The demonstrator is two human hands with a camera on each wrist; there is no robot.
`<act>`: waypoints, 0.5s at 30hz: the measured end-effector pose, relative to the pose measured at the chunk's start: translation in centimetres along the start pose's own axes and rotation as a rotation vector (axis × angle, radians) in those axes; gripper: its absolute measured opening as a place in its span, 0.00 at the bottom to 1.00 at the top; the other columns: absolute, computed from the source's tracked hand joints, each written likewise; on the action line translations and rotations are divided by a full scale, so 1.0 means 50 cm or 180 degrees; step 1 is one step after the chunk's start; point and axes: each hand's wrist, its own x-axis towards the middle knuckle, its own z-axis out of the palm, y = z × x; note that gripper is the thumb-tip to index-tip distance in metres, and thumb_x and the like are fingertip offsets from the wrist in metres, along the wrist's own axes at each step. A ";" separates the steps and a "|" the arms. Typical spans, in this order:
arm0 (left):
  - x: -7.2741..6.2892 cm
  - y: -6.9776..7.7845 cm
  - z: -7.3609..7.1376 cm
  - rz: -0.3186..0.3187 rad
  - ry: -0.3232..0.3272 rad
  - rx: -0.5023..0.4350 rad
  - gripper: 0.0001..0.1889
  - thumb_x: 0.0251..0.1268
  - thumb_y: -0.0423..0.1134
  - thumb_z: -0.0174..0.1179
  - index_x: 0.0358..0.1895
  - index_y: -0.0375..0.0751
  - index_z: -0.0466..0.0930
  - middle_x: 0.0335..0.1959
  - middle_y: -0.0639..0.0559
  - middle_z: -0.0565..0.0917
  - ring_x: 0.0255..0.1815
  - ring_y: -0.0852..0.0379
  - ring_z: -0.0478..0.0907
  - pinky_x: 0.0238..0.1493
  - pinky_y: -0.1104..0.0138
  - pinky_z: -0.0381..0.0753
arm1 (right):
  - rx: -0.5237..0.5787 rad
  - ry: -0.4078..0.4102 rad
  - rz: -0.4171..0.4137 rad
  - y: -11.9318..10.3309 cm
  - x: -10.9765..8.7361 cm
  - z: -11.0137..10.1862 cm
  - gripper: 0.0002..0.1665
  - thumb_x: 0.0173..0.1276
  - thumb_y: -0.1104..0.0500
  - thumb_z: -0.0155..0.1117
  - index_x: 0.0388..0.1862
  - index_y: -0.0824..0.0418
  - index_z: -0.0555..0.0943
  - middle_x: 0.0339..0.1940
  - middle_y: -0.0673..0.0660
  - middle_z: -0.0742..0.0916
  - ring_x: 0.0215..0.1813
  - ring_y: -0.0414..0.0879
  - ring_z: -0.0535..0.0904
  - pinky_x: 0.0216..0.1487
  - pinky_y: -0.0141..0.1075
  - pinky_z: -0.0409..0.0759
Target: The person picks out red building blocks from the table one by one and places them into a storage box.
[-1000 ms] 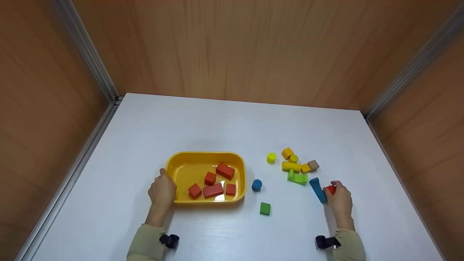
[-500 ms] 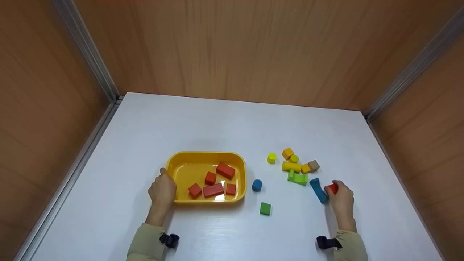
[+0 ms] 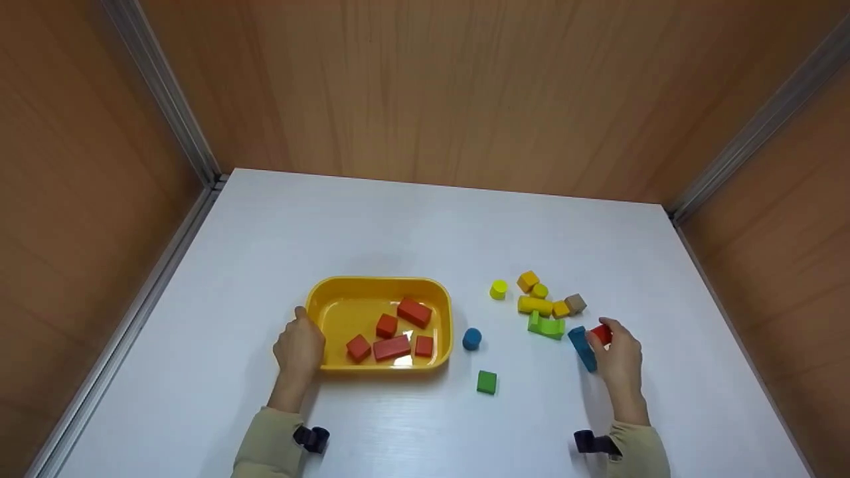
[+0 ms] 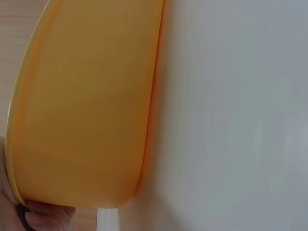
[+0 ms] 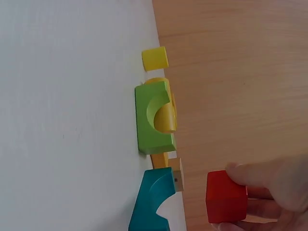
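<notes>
My left hand [image 3: 299, 345] grips the left rim of a yellow tray [image 3: 378, 282]; the left wrist view shows fingertips [image 4: 43, 221] curled under the edge of its wall. Inside the tray lie several red blocks [image 3: 392, 348]. Over at the right, my right hand [image 3: 619, 358] pinches a red block [image 5: 226, 196] between thumb and fingers. In the head view that block overlaps the end of a blue arch block [image 3: 582, 348]; the right wrist view shows a gap between them.
Beyond the right hand lies a loose group: a light green arch block [image 3: 546, 325], several yellow blocks [image 3: 534, 305] and a plain wooden cube [image 3: 575, 303]. A blue cylinder [image 3: 472, 338] and a green block [image 3: 487, 382] lie between tray and right hand. Wood-grain panels [image 3: 412, 93] surround the white table.
The right hand has moved slightly away from the body and to the left with the red block, which shows more now. The left hand and tray stay put.
</notes>
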 end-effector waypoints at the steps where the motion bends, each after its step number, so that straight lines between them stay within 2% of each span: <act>1: 0.001 0.000 0.000 -0.0017 -0.0015 0.0010 0.12 0.59 0.29 0.45 0.44 0.25 0.63 0.21 0.38 0.75 0.18 0.47 0.74 0.18 0.55 0.72 | 0.0006 -0.0026 -0.0016 -0.006 -0.001 0.001 0.26 0.60 0.63 0.59 0.56 0.72 0.68 0.52 0.73 0.73 0.50 0.63 0.69 0.50 0.49 0.69; 6: 0.003 0.001 -0.001 -0.0098 -0.0125 0.0056 0.13 0.59 0.29 0.46 0.46 0.25 0.62 0.24 0.36 0.76 0.22 0.44 0.75 0.22 0.53 0.73 | 0.0102 0.0010 -0.0200 -0.033 -0.008 0.008 0.25 0.58 0.64 0.61 0.54 0.71 0.69 0.50 0.72 0.75 0.49 0.61 0.71 0.48 0.49 0.70; 11: 0.003 0.001 -0.001 -0.0108 -0.0116 0.0066 0.13 0.60 0.29 0.46 0.46 0.25 0.62 0.25 0.36 0.77 0.23 0.43 0.76 0.23 0.52 0.73 | 0.0174 0.0152 -0.0525 -0.054 -0.010 0.019 0.24 0.56 0.65 0.63 0.51 0.73 0.72 0.46 0.71 0.77 0.46 0.60 0.74 0.45 0.48 0.72; 15: 0.002 0.001 -0.001 -0.0084 -0.0105 0.0051 0.14 0.60 0.29 0.46 0.47 0.24 0.62 0.24 0.36 0.77 0.21 0.45 0.75 0.23 0.53 0.73 | 0.0229 0.0148 -0.0677 -0.074 -0.009 0.030 0.24 0.54 0.66 0.65 0.51 0.71 0.72 0.46 0.69 0.78 0.47 0.60 0.74 0.47 0.48 0.71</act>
